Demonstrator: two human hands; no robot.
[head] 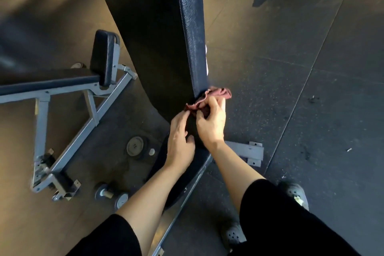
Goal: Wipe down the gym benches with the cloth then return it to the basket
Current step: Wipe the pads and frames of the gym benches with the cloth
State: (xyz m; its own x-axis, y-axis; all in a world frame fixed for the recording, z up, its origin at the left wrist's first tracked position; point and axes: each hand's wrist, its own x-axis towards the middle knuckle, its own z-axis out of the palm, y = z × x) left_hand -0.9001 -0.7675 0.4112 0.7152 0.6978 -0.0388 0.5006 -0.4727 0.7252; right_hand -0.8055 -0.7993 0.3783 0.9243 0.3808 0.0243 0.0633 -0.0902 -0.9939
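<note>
A black padded bench back (158, 33) rises steeply in front of me, its lower end meeting the seat pad (182, 174). A crumpled dark red cloth (216, 94) lies against the pad's lower right edge. My right hand (212, 124) grips the cloth from below and presses it to the pad. My left hand (180, 143) rests flat on the pad just left of it, fingertips touching the cloth's left corner. A second bench (52, 81) with a grey steel frame stands to the left. No basket is in view.
A small dumbbell (112, 195) and a weight plate (135, 146) lie on the floor between the two benches. The near bench's grey foot bracket (247, 151) sticks out to the right. My shoes (295, 193) stand on dark rubber flooring at the right.
</note>
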